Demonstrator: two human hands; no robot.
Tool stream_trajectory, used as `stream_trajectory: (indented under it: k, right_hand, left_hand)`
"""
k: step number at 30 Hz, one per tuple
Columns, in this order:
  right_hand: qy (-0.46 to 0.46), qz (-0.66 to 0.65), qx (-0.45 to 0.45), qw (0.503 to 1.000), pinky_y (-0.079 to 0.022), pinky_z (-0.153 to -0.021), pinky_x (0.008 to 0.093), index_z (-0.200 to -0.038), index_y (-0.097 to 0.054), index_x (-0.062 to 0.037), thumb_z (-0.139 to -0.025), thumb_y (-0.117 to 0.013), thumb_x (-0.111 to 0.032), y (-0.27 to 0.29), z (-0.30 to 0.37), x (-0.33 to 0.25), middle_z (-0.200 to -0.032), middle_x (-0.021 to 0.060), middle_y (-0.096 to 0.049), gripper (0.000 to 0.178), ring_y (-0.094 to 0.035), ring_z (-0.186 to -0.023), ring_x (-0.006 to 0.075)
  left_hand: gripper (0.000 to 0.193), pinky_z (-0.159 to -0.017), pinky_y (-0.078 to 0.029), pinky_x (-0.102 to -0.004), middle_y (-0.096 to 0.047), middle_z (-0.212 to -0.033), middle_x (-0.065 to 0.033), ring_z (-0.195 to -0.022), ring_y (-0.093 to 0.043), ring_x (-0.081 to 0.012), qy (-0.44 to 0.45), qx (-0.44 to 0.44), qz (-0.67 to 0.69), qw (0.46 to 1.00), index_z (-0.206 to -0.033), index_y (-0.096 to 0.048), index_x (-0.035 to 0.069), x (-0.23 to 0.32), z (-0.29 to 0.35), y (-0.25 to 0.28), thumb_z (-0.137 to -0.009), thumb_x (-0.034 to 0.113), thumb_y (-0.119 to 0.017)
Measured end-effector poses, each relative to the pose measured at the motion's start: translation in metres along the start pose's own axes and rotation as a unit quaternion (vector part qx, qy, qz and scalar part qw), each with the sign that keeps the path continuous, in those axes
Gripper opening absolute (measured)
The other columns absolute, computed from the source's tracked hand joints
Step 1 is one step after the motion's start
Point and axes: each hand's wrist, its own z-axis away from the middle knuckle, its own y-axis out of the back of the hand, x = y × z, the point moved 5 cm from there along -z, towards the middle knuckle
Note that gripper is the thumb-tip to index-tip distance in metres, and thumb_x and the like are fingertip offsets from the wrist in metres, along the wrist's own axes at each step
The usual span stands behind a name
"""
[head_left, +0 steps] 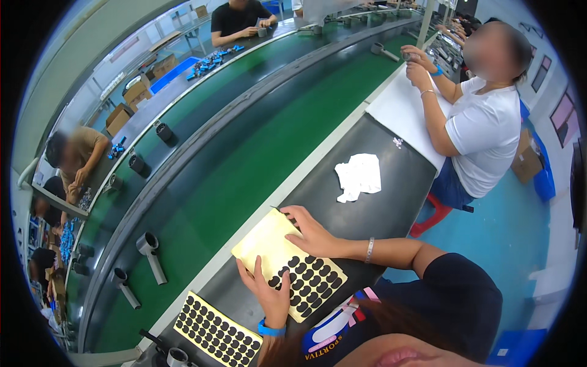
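Observation:
A pale yellow sheet of stickers (260, 238) lies on the dark worktable before me, its nearer half covered by several rows of black rounded stickers (309, 282). My left hand (269, 295), with a blue wristband, spreads its fingers over the left part of the sheet. At the far right edge is my right hand (315, 237): the thumb lies on the bare yellow face and the fingers reach along the edge, seemingly gripping it. Its fingertips are partly hidden. A second sticker sheet (217, 330), full of black stickers, lies to the left, partly behind my left forearm.
Crumpled white paper (359, 176) lies on the table (306, 196) to the right. Beyond its edge runs a green conveyor (208, 226) carrying grey tubular parts with handles (151, 257). Another grey part (177, 356) stands at lower left. A co-worker in white (486, 128) sits at right; others work across the belt.

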Motion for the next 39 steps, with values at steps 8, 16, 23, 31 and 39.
stream_trajectory:
  k: [8,16,23,31,39]
  right_hand:
    - [0.077,0.071,0.013,0.994,-0.035,-0.104,0.0418,-0.133,-0.033,-0.0011,-0.081,-0.060,0.000,-0.017,0.001,-0.001,-0.133,0.0210,-0.037,0.058,-0.038,-0.125,0.0367]
    - [0.069,0.038,-0.019,0.997,-0.036,-0.103,0.0410,-0.137,-0.027,-0.0018,-0.082,-0.060,-0.002,-0.010,-0.001,0.000,-0.140,0.0215,-0.029,0.064,-0.038,-0.126,0.0380]
    - [0.186,0.065,-0.190,0.962,-0.024,-0.107,0.0513,-0.144,-0.019,-0.0036,-0.077,-0.074,-0.028,-0.015,0.024,-0.034,-0.146,0.0213,-0.027,0.090,-0.031,-0.133,0.0395]
    - [0.248,0.155,-0.360,0.886,-0.022,-0.102,0.0586,-0.147,-0.011,-0.0052,-0.058,-0.083,-0.045,-0.029,0.063,-0.058,-0.146,0.0219,-0.025,0.121,-0.025,-0.137,0.0384]
    - [0.287,0.196,-0.352,0.869,-0.021,-0.103,0.0589,-0.150,-0.008,-0.0086,-0.061,-0.083,-0.041,-0.041,0.070,-0.048,-0.149,0.0255,-0.019,0.121,-0.020,-0.140,0.0397]
  left_hand:
    - [0.061,-0.111,-0.021,-0.0482,-0.011,-0.149,-0.0267,-0.136,-0.019,-0.0439,0.011,-0.011,-0.001,1.000,-0.131,-0.044,0.000,-0.006,0.008,0.004,-0.076,0.002,-0.069]
    - [0.053,-0.110,-0.024,-0.0476,-0.020,-0.148,-0.0241,-0.135,-0.024,-0.0414,-0.008,-0.014,-0.060,0.998,-0.129,-0.048,0.001,-0.002,0.004,0.003,-0.078,0.003,-0.066]
    - [0.049,-0.107,-0.026,-0.0475,-0.023,-0.147,-0.0263,-0.134,-0.025,-0.0428,-0.010,-0.016,-0.131,0.991,-0.127,-0.050,0.001,-0.001,0.005,-0.003,-0.081,0.008,-0.066]
    - [0.045,-0.104,-0.030,-0.0498,-0.027,-0.144,-0.0266,-0.130,-0.029,-0.0429,-0.005,0.014,-0.114,0.993,-0.123,-0.052,0.001,-0.018,0.005,0.008,-0.082,0.011,-0.067]
    - [0.046,-0.100,-0.034,-0.0485,-0.029,-0.143,-0.0247,-0.128,-0.031,-0.0416,-0.005,0.015,-0.146,0.989,-0.124,-0.052,0.000,-0.017,0.003,0.010,-0.082,0.011,-0.067]
